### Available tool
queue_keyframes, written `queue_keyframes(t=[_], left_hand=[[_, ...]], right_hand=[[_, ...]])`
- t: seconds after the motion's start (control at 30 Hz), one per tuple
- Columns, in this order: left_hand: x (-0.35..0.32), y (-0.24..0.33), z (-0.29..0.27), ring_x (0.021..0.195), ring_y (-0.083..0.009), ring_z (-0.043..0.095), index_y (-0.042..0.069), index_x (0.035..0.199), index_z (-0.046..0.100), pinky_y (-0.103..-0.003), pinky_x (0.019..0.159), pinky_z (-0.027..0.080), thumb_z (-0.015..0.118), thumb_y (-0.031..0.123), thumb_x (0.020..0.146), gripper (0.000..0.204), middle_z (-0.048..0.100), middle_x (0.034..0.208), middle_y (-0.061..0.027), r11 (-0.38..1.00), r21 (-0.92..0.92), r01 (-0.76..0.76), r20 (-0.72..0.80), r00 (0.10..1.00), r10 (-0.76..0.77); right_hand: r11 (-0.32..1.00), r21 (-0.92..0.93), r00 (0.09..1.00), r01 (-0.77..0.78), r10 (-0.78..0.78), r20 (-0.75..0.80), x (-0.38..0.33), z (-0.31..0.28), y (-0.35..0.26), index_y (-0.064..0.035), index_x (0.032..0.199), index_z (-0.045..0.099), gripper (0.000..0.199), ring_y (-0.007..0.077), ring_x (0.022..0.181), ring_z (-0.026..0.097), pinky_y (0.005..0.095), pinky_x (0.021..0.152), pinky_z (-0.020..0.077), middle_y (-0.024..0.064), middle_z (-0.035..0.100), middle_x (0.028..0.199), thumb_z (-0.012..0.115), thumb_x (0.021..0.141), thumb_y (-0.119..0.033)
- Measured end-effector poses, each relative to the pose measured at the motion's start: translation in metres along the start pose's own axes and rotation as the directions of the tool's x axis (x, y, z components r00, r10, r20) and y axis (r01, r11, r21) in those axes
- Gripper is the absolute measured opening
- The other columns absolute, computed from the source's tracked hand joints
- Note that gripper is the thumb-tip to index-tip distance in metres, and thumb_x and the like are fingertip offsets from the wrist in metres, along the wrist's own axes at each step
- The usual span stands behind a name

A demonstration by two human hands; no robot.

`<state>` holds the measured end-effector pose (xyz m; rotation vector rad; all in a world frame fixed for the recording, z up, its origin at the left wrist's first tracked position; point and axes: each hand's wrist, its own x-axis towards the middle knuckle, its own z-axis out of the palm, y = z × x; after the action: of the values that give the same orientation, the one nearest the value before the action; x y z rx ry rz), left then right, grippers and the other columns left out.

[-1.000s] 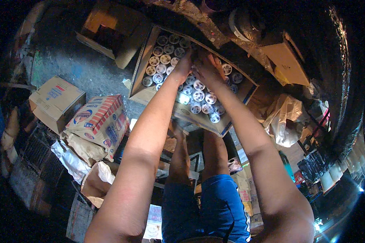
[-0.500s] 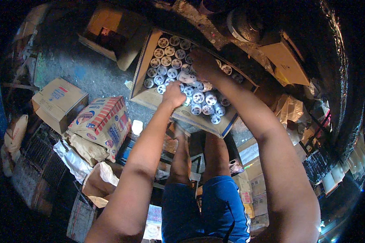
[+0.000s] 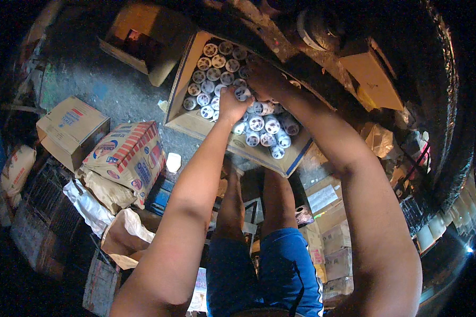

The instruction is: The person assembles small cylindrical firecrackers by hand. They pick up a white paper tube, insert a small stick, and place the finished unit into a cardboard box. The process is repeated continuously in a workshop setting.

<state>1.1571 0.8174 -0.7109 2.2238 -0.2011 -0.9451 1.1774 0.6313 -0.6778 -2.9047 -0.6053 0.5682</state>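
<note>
An open cardboard box (image 3: 195,119) holds several short whitish cylinders with dark-patterned round ends. Toward the left they stand upright in rows; nearer the front right, a group leans at angles. Above the middle of the box, my left hand (image 3: 232,107) is closed around one white cylinder (image 3: 242,93), its round end facing up. Just right of it, my right hand (image 3: 265,80) reaches down among the cylinders with curled fingers. Deep shadow covers that hand, and what its fingers hold is hidden.
Left of the box are a closed carton (image 3: 74,127), a red-striped printed package (image 3: 129,153) and an open paper bag (image 3: 122,238). Farther back stands an open carton (image 3: 124,55). Another carton (image 3: 370,74) sits at the far right, near a round dark container (image 3: 320,29).
My left hand has moved up and right from the box's near side, and a cylinder now shows upright in its fingers. My right hand stays in nearly the same spot.
</note>
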Motion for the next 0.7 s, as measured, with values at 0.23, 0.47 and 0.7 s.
queue_keyframes(t=[0.23, 0.47, 0.7], left_hand=[[-0.054, 0.030, 0.020, 0.107, -0.0434, 0.063, -0.005, 0.119, 0.054, -0.048, 0.094, 0.050, 0.086, 0.020, 0.074, 0.061, 0.064, 0.116, -0.0279, 0.970, -0.241, 0.003, -0.106, 0.994, -0.029], [-0.066, 0.028, 0.050, 0.110, -0.0520, 0.059, -0.006, 0.127, 0.048, -0.055, 0.095, 0.048, 0.076, 0.016, 0.083, 0.057, 0.062, 0.119, -0.0305, 0.958, -0.259, -0.121, -0.169, 0.982, 0.079], [-0.067, 0.048, 0.034, 0.115, -0.0466, 0.058, -0.003, 0.127, 0.055, -0.048, 0.094, 0.051, 0.069, 0.015, 0.087, 0.046, 0.061, 0.121, -0.0283, 0.939, -0.262, -0.222, -0.083, 0.975, 0.207]], right_hand=[[0.999, -0.031, 0.998, 0.009, -0.007, 0.065, -0.004, -0.006, -0.003, -0.0067, 0.098, 0.078, 0.037, 0.0349, 0.130, 0.052, 0.0458, 0.115, 0.0385, 0.0173, 0.066, 0.126, 0.077, 0.067, -0.027], [0.996, 0.009, 0.974, 0.088, -0.084, -0.210, -0.084, -0.023, -0.059, -0.0039, 0.120, 0.067, 0.043, 0.0283, 0.131, 0.053, 0.0451, 0.111, 0.0407, 0.0136, 0.062, 0.133, 0.067, 0.080, -0.019], [0.903, 0.253, 0.928, -0.347, 0.370, -0.045, -0.128, -0.021, -0.095, -0.0094, 0.117, 0.062, 0.043, 0.0303, 0.108, 0.060, 0.0441, 0.088, 0.0486, 0.0095, 0.064, 0.115, 0.070, 0.077, -0.023]])
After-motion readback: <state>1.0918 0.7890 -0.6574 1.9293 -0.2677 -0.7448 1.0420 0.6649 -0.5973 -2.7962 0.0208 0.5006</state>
